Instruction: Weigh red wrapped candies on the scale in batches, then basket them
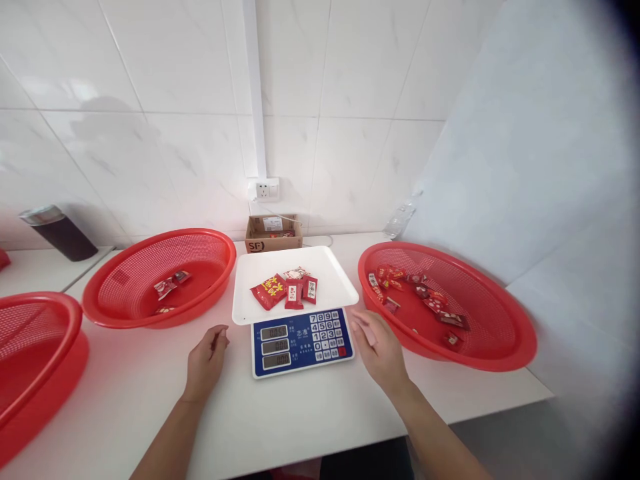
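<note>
A digital scale [303, 363] with a blue keypad panel stands in front of me. On its white tray [250, 280] lie several red-wrapped snack packets [295, 293], one larger with yellow lettering. My left hand [206, 363] is to the left of the scale, its fingers curled in and thumb against them, with nothing visible in it. Beside the scale's right edge is my right hand [383, 353], thumb and fingers apart and holding nothing. The top display [274, 333] shows faint digits.
A red mesh basket [450, 267] with several packets stands right; another red basket [125, 267] with a few packets stands left. A third red basket [45, 303] is cut off at the left edge. Behind the tray sits a cardboard box [275, 244]. A dark bottle [65, 233] leans far left.
</note>
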`<state>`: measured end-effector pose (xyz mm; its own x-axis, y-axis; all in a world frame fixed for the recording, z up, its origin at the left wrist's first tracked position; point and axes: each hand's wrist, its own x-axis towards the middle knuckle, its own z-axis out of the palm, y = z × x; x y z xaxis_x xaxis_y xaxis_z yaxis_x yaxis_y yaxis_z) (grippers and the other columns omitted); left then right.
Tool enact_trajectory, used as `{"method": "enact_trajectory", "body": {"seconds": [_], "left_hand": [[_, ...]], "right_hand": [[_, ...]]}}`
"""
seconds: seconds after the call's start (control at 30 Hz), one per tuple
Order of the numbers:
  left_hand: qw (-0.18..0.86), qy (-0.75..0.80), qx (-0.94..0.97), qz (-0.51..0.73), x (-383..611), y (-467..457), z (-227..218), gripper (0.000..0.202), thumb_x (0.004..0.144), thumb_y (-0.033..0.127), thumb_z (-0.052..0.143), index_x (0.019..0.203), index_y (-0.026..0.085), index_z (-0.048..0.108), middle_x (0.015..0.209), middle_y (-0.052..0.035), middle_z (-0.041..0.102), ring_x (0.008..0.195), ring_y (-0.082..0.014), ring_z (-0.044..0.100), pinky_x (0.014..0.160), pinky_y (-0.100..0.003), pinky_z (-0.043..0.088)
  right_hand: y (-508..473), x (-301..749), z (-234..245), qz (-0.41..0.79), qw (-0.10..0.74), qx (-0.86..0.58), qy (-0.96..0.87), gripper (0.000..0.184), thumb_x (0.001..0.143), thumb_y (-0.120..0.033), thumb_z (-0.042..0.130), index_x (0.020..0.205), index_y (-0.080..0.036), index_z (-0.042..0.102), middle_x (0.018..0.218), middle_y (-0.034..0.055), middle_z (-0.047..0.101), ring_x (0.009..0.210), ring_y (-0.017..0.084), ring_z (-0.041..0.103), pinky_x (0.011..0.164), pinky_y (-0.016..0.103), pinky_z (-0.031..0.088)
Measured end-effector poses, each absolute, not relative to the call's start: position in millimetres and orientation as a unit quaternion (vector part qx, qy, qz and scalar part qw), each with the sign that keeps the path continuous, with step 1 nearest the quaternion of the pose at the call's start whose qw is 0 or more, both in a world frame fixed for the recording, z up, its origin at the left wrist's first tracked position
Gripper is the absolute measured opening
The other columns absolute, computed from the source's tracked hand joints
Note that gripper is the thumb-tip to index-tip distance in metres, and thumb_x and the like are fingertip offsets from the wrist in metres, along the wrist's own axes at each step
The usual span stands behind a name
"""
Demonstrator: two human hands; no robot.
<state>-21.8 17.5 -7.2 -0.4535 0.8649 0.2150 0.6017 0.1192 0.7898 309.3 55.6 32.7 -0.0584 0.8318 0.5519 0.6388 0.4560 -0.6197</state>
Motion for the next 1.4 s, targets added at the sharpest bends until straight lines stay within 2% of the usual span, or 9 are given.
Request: {"method": "enact_trajectory", "body": {"seconds": [0.13, 0.33, 0.67, 0.77, 0.83, 0.93, 1.07, 1.27, 1.4], "left_hand": [[0.161, 0.736, 0.493, 0.434, -22, 17, -9, 0.034, 0.077, 0.048, 0.042, 0.092, 0.022, 0.058, 0.07, 0.0001, 0.063, 0.07, -0.0162, 0.063, 0.07, -0.028, 0.05], [0.164, 0.742, 0.486, 0.432, -22, 18, -9, 0.034, 0.077, 0.049, 0.042, 0.092, 0.023, 0.058, 0.07, -0.0002, 0.063, 0.072, -0.0171, 0.063, 0.071, -0.029, 0.05], [0.149, 0.749, 0.492, 0.418, -21, 17, -9, 0.033, 0.079, 0.047, 0.041, 0.093, 0.022, 0.058, 0.071, -0.0005, 0.065, 0.071, -0.0165, 0.063, 0.069, -0.027, 0.05], [0.057, 0.737, 0.538, 0.406, -21, 16, -5, 0.033, 0.081, 0.043, 0.04, 0.097, 0.021, 0.059, 0.085, -0.005, 0.067, 0.079, -0.0184, 0.063, 0.073, -0.03, 0.05], [-0.061, 0.708, 0.58, 0.397, -24, 18, 1, 0.031, 0.082, 0.039, 0.042, 0.099, 0.02, 0.06, 0.098, -0.0092, 0.066, 0.094, -0.0211, 0.06, 0.084, -0.035, 0.047], [-0.192, 0.662, 0.64, 0.339, -31, 24, 15, 0.029, 0.082, 0.033, 0.045, 0.103, 0.022, 0.062, 0.116, -0.0119, 0.059, 0.117, -0.0257, 0.048, 0.101, -0.045, 0.033], [-0.227, 0.641, 0.697, 0.225, -50, 37, 30, 0.034, 0.084, 0.031, 0.043, 0.113, 0.028, 0.059, 0.134, -0.0082, 0.048, 0.132, -0.0292, 0.029, 0.108, -0.055, 0.015], [-0.24, 0.638, 0.713, 0.164, -79, 51, 36, 0.039, 0.085, 0.034, 0.041, 0.12, 0.027, 0.055, 0.136, -0.0064, 0.047, 0.129, -0.0279, 0.035, 0.109, -0.053, 0.011], [-0.261, 0.679, 0.67, 0.152, -102, 57, 39, 0.044, 0.085, 0.034, 0.036, 0.123, 0.019, 0.053, 0.134, -0.0085, 0.048, 0.126, -0.0306, 0.038, 0.109, -0.054, 0.007]], "right_hand": [[46, 338, -4, 0.175, 0.4, -0.578, -0.689, 0.032, 0.086, -0.043, 0.042, 0.098, -0.018, 0.06, 0.095, 0.0092, 0.066, 0.084, 0.02, 0.063, 0.073, 0.033, 0.052], [48, 348, -26, 0.23, 0.395, -0.626, -0.632, 0.039, 0.081, -0.048, 0.043, 0.097, -0.018, 0.06, 0.096, 0.0103, 0.067, 0.085, 0.021, 0.064, 0.077, 0.036, 0.052], [49, 346, -30, 0.227, 0.375, -0.635, -0.636, 0.038, 0.081, -0.046, 0.042, 0.101, -0.019, 0.06, 0.096, 0.0077, 0.068, 0.082, 0.02, 0.064, 0.077, 0.035, 0.051], [49, 347, -31, 0.218, 0.377, -0.631, -0.642, 0.037, 0.081, -0.046, 0.042, 0.1, -0.019, 0.06, 0.097, 0.0077, 0.068, 0.079, 0.019, 0.064, 0.076, 0.035, 0.051], [49, 347, -31, 0.218, 0.376, -0.632, -0.642, 0.036, 0.08, -0.046, 0.043, 0.099, -0.02, 0.061, 0.094, 0.0072, 0.068, 0.078, 0.019, 0.064, 0.074, 0.034, 0.052], [50, 348, -30, 0.224, 0.375, -0.633, -0.639, 0.037, 0.079, -0.047, 0.044, 0.097, -0.02, 0.061, 0.088, 0.0065, 0.069, 0.078, 0.02, 0.064, 0.071, 0.033, 0.052], [52, 349, -30, 0.236, 0.371, -0.636, -0.635, 0.039, 0.078, -0.05, 0.043, 0.097, -0.021, 0.062, 0.091, 0.0065, 0.069, 0.081, 0.021, 0.065, 0.072, 0.034, 0.052], [55, 352, -39, 0.249, 0.369, -0.635, -0.631, 0.04, 0.077, -0.052, 0.044, 0.097, -0.023, 0.062, 0.096, 0.0065, 0.069, 0.086, 0.022, 0.065, 0.075, 0.035, 0.052], [55, 353, -41, 0.255, 0.372, -0.63, -0.633, 0.039, 0.077, -0.052, 0.045, 0.098, -0.023, 0.061, 0.098, 0.0067, 0.069, 0.087, 0.023, 0.064, 0.077, 0.036, 0.052]]}}
